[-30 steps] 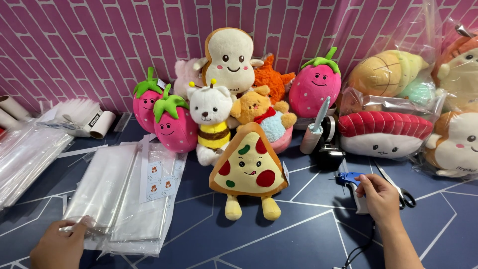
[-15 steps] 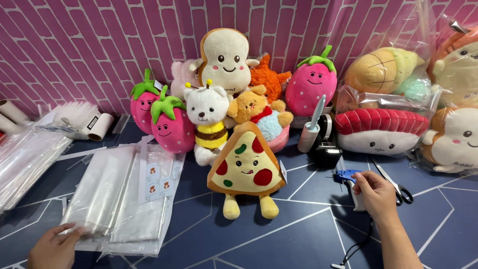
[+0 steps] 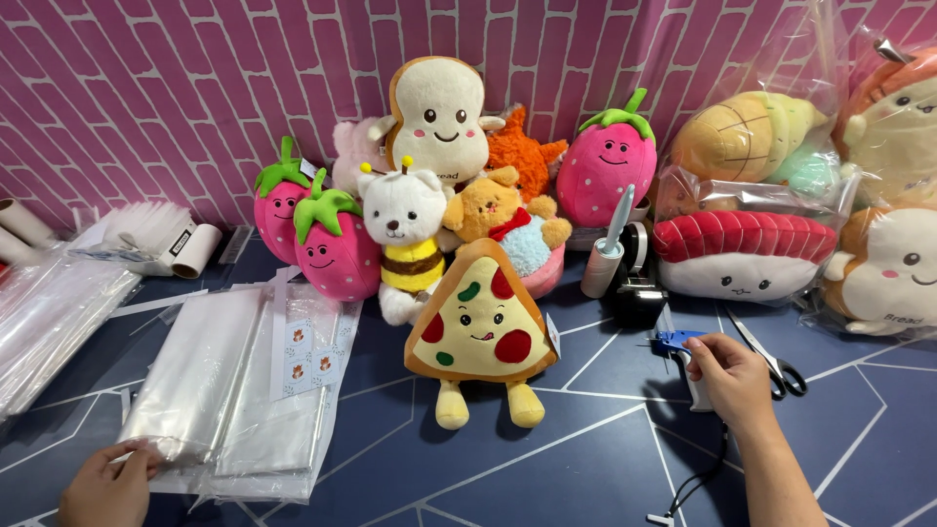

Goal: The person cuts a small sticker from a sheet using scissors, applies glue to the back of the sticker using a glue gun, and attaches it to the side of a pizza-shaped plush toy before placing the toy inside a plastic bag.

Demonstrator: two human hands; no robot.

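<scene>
My left hand (image 3: 109, 483) rests on the near edge of a stack of clear plastic bags (image 3: 234, 385) at the lower left, fingers pressing the top bag. My right hand (image 3: 734, 376) is closed around a white handheld tool with a blue tip (image 3: 680, 344) on the dark blue table, its black cord trailing toward me. A pizza-slice plush (image 3: 478, 327) stands between both hands. Behind it sit a bee-bear plush (image 3: 405, 239), two strawberry plushes (image 3: 322, 234), a toast plush (image 3: 437, 122) and a small brown bear plush (image 3: 508, 220).
Scissors (image 3: 771, 363) lie just right of my right hand. A tape dispenser (image 3: 636, 283) and a lint roller (image 3: 607, 249) stand behind it. Bagged plushes (image 3: 752, 195) fill the right. More clear bags (image 3: 49, 312) and paper rolls (image 3: 185, 249) lie at the left, before a pink brick wall.
My left hand has slid slightly right along the near edge of the bag stack. My right hand stays on the tool with little movement.
</scene>
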